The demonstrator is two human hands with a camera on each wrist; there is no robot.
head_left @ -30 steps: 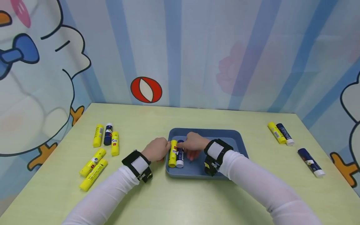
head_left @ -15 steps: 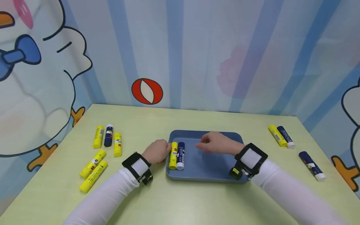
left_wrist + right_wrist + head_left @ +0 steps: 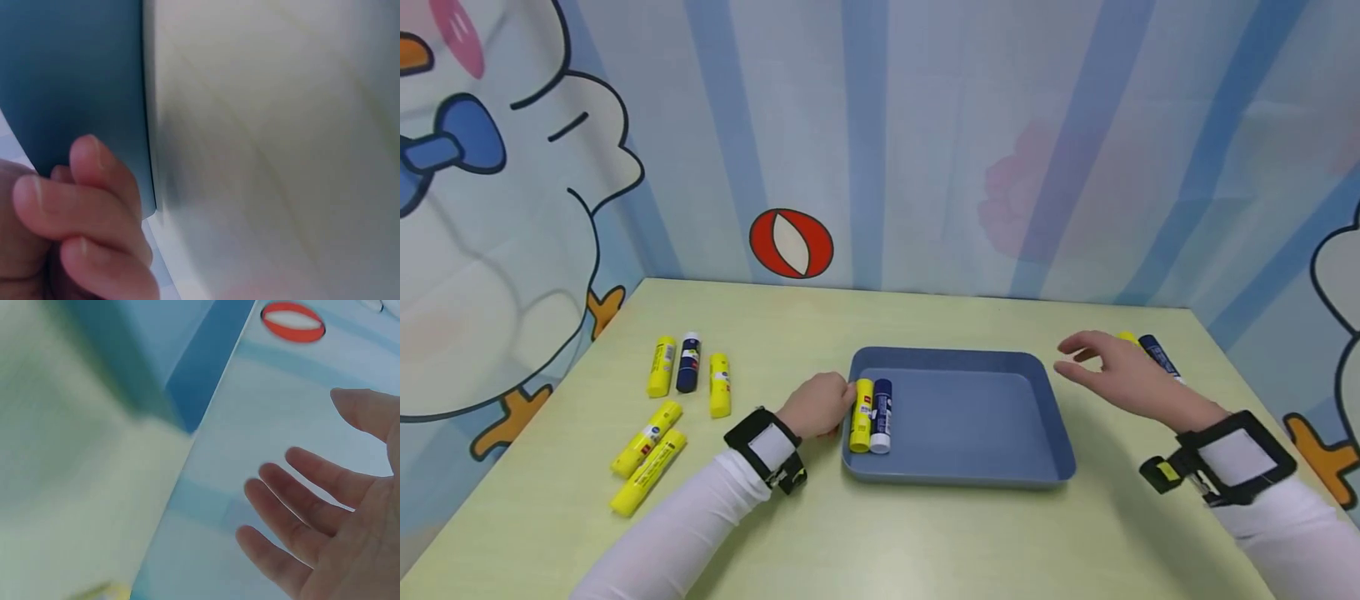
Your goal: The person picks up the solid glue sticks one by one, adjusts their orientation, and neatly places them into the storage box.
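My left hand point(image 3: 816, 406) holds the left rim of the grey-blue tray point(image 3: 973, 421), its fingers point(image 3: 94, 206) curled against the outer wall in the left wrist view. Inside the tray, along that same side, a yellow glue stick point(image 3: 861, 421) and a navy glue stick point(image 3: 882, 417) with a white cap lie side by side. Off the tray's right side, my right hand point(image 3: 1123, 377) hovers over the table with nothing in it. Its fingers point(image 3: 300, 531) are spread and gently bent. Behind it, a second yellow glue stick point(image 3: 1127, 337) and navy one point(image 3: 1157, 352) are partly hidden.
On the left of the table point(image 3: 925, 542) lie several more glue sticks: yellow ones point(image 3: 662, 367) point(image 3: 720, 385) point(image 3: 647, 437) point(image 3: 648, 473) and a navy one point(image 3: 688, 363). A printed curtain point(image 3: 925, 150) hangs behind the table's back edge.
My right hand has left the navy glue stick in the tray and swung right, past the tray's edge. One yellow stick on the left has rolled slightly right. My left hand stays put.
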